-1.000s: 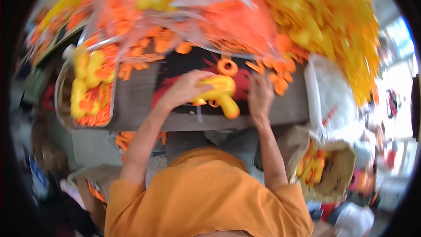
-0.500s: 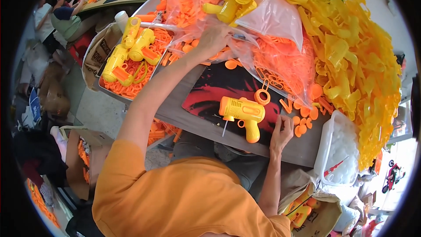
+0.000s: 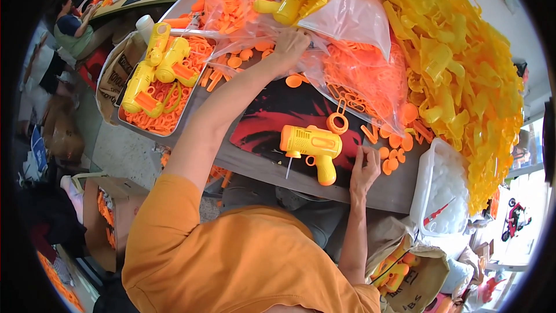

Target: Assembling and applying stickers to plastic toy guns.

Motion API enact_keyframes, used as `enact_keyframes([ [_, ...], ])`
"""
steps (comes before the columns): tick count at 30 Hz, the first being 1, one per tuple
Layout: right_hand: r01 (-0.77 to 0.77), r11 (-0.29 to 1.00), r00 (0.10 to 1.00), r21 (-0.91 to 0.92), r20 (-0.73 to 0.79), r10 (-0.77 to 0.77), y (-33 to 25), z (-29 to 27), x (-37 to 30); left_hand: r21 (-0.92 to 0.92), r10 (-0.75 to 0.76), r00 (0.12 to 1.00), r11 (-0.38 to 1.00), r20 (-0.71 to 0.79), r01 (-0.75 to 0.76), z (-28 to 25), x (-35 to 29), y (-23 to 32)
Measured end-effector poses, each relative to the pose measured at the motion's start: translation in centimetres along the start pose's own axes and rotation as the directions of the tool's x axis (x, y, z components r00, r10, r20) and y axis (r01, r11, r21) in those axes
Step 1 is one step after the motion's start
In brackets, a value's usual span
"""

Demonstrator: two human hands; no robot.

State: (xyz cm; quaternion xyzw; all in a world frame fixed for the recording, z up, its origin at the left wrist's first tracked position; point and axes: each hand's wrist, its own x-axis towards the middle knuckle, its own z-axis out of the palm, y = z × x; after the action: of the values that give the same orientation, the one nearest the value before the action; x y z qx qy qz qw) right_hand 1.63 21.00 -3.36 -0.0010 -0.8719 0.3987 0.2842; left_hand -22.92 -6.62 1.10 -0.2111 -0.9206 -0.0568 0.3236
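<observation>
A yellow toy gun (image 3: 313,141) with an orange end lies on a black and red mat (image 3: 266,122) before me. A thin pale rod sticks out below its orange end. My left hand (image 3: 292,45) is stretched to the far side, closed among clear plastic bags. A small dark thing shows beside it; what the fingers hold is hidden. Just right of the toy gun, my right hand (image 3: 365,169) rests at the mat's edge with curled fingers, apart from the gun. Nothing can be made out in it. An orange ring part (image 3: 337,123) lies above the gun.
A tray (image 3: 171,133) of orange parts with yellow toy guns on top stands left. Far right rises a heap of yellow parts (image 3: 457,75), beside a bag of orange pieces (image 3: 368,75). A white tub (image 3: 421,188) holds a red screwdriver (image 3: 438,212). Another person (image 3: 72,26) sits far left.
The whole view has shifted slightly. My left hand is now closed more compactly beside the small dark thing at the bags. The toy gun stays on the mat, and my right hand stays beside it.
</observation>
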Motion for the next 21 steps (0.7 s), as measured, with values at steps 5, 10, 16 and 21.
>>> enact_keyframes([
  [5,0.027,1.000,0.999,0.002,-0.026,-0.027,0.1,0.0,0.1,-0.001,-0.037,0.994,0.999,0.107,0.038,0.2,-0.2,0.6],
  [10,0.007,1.000,1.000,0.007,-0.026,-0.006,-0.1,0.1,0.2,-0.118,0.036,0.995,0.993,0.098,-0.024,0.6,-1.0,-0.2],
  [16,0.007,1.000,1.000,0.003,-0.012,-0.007,-0.4,0.0,0.4,-0.119,0.193,0.980,0.975,0.043,-0.187,1.7,0.1,-1.0],
  [21,0.053,0.999,0.998,-0.013,-0.031,-0.054,0.0,0.2,0.4,-0.242,0.022,0.999,0.970,0.038,-0.013,2.4,0.5,-0.4],
])
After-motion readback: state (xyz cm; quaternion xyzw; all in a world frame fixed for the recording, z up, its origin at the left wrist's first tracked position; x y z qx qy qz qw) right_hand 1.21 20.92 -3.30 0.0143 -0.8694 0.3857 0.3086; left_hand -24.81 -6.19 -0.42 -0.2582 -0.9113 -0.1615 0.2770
